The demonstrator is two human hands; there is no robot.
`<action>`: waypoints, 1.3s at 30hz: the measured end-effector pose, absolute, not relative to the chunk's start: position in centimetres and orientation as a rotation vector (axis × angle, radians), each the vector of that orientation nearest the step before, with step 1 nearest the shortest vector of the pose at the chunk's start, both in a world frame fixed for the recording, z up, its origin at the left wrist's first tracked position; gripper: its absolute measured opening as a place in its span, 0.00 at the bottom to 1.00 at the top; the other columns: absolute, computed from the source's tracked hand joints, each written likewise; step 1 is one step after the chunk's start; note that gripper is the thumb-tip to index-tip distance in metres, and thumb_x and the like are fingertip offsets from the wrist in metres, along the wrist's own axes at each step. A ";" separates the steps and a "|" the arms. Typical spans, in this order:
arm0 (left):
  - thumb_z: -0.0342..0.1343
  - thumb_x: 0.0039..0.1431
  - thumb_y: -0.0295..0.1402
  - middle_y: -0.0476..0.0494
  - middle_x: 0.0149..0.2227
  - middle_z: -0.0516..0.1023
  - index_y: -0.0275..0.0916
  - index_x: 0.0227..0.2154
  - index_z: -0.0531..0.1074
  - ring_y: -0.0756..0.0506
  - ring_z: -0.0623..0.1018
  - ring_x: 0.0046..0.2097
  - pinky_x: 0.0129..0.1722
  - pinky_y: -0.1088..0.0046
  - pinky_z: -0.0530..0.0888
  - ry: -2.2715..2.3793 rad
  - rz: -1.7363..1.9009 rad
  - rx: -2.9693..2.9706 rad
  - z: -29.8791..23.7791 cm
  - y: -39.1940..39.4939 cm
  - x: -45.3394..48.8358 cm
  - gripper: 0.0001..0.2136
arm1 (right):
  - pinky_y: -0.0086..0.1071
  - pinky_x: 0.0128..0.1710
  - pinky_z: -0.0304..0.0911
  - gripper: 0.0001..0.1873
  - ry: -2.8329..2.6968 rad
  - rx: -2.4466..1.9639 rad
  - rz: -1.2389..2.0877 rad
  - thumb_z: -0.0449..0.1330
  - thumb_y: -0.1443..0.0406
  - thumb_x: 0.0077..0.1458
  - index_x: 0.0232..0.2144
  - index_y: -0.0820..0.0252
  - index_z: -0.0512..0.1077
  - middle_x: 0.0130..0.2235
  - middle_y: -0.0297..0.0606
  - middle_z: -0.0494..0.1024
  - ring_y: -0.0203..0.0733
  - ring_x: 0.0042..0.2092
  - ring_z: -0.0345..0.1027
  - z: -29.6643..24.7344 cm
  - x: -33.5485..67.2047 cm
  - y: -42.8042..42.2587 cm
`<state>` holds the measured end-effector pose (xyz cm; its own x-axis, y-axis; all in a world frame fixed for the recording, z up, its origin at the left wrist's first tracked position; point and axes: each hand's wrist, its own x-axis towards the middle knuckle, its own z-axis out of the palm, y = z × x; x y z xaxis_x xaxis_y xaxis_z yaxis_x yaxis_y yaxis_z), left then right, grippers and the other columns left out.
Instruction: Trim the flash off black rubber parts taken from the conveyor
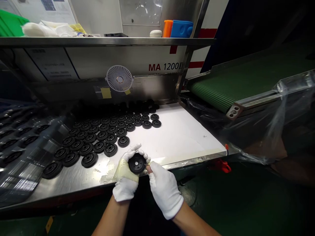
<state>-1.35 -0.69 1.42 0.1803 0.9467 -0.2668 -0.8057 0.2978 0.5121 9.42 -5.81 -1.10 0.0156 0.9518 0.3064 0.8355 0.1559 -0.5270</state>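
My left hand (126,172), in a white glove with a yellowish palm, is closed around a black round plastic part (136,163). The part has a hole in its middle, and its flat face is turned up toward me. At the part's right edge is my right hand (163,185), also gloved in white, with its fingers pinched together. A bare fingertip shows through that glove. Whatever lies in the pinch is too small to make out. Beyond my hands, many similar black ridged discs (90,159) lie in rows on the table.
A white sheet (177,131) covers part of the metal table (71,183). Stacked clear trays (31,164) with black parts stand at left. A small fan (119,78) hangs below the shelf (98,41). At right runs a green conveyor (236,82) with plastic film (268,131) hanging beside it.
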 end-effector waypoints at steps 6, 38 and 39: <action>0.54 0.52 0.29 0.49 0.26 0.69 0.37 0.33 0.71 0.51 0.73 0.31 0.37 0.70 0.73 0.534 1.434 0.263 0.2 -0.5 -0.1 0.05 | 0.31 0.24 0.43 0.12 -1.847 -1.692 0.270 0.45 0.65 0.59 0.26 0.56 0.64 0.23 0.31 0.71 0.35 0.23 0.61 -1.2 8.4 -6.2; 0.52 0.50 0.22 0.45 0.32 0.76 0.37 0.32 0.73 0.45 0.77 0.39 0.47 0.58 0.72 0.620 1.444 0.070 -0.4 0.0 -0.8 0.08 | 0.30 0.26 0.47 0.15 -1.880 -1.600 0.677 0.45 0.60 0.61 0.24 0.56 0.62 0.24 0.30 0.68 0.35 0.26 0.59 0.6 9.7 -6.3; 0.51 0.50 0.21 0.44 0.34 0.77 0.37 0.33 0.73 0.45 0.77 0.40 0.48 0.58 0.72 0.630 1.459 0.077 -0.5 -0.1 -0.9 0.09 | 0.29 0.26 0.48 0.16 -1.869 -1.567 0.757 0.45 0.60 0.61 0.23 0.56 0.62 0.24 0.29 0.67 0.34 0.26 0.59 0.8 10.1 -6.4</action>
<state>-0.90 -0.07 -0.55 -0.0182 0.9364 -0.3506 -0.8974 0.1393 0.4187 10.07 -6.39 0.77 -0.1427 0.9871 0.0724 0.6584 0.1493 -0.7377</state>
